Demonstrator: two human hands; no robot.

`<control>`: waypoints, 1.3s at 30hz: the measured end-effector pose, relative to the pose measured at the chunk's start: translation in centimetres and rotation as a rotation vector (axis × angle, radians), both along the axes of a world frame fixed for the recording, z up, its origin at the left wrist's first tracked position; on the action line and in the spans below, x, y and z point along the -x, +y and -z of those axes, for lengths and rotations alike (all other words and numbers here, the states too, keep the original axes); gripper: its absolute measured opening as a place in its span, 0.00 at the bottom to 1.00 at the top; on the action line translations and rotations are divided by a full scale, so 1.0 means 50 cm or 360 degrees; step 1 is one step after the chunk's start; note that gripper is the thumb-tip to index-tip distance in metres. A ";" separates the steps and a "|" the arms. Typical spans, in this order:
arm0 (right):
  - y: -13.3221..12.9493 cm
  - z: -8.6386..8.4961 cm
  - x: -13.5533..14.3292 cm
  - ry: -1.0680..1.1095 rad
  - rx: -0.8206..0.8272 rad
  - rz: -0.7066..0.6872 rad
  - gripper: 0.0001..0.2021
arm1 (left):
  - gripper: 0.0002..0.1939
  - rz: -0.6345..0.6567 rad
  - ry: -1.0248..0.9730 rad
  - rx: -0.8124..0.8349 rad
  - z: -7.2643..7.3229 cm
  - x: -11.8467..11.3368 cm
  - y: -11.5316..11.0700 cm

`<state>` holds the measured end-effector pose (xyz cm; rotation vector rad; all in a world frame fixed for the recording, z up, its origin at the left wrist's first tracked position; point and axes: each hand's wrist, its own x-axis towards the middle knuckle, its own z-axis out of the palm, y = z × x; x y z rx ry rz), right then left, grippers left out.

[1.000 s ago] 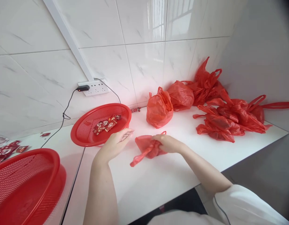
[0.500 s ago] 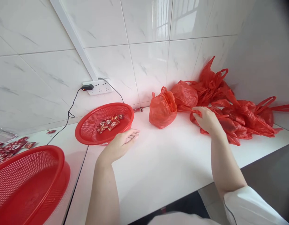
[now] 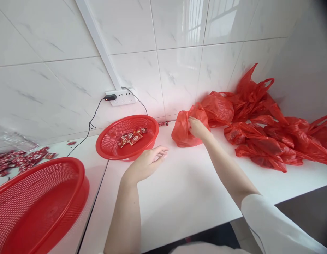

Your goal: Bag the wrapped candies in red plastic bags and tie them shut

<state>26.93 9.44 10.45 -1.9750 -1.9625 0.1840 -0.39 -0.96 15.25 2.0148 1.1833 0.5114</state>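
My right hand (image 3: 197, 127) is at the upper part of a rounded red plastic bag (image 3: 183, 132), its fingers closed on the bag's film. Beside the red basket (image 3: 126, 155) on the left, my left hand (image 3: 150, 162) hovers over the white table with its fingers loosely apart and nothing in it. Several small red packets (image 3: 135, 138) lie in that basket. Another full red bag (image 3: 218, 107) leans against the wall, just right of the one that my right hand touches.
More red bags (image 3: 272, 141) are heaped at the right. A larger red basket (image 3: 41, 208) stands at the near left, with loose red packets (image 3: 23, 158) behind it. A black cable runs from the wall socket (image 3: 123, 97) down to the table (image 3: 184, 197).
My right hand has moved left from the heap of bags to the rounded bag and taken hold of its top. The view has shifted slightly left; my left hand keeps about the same pose.
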 end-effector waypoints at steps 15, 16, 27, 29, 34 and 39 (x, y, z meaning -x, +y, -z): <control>-0.031 -0.133 -0.042 0.0565 -0.1247 0.0576 0.16 | 0.21 -0.0125 -0.0240 -0.0013 -0.001 -0.017 -0.009; -0.058 -0.138 -0.029 0.0697 -0.1371 0.0450 0.16 | 0.24 -0.0196 -0.0366 -0.0041 0.001 -0.024 -0.008; -0.218 -0.056 0.107 0.2134 -0.0287 -0.0499 0.16 | 0.27 -0.0414 -0.1358 0.0076 -0.005 -0.052 0.000; -0.209 -0.041 0.095 0.2399 -0.0292 -0.0433 0.16 | 0.25 -0.0537 -0.1414 0.0026 -0.012 -0.030 0.006; -0.187 -0.050 0.056 0.2696 -0.0703 -0.0246 0.17 | 0.17 -0.0713 -0.1301 0.0094 -0.019 0.017 0.016; -0.167 -0.068 0.032 0.2477 -0.0921 -0.0207 0.14 | 0.16 -0.0767 -0.1369 0.0099 0.000 0.028 0.039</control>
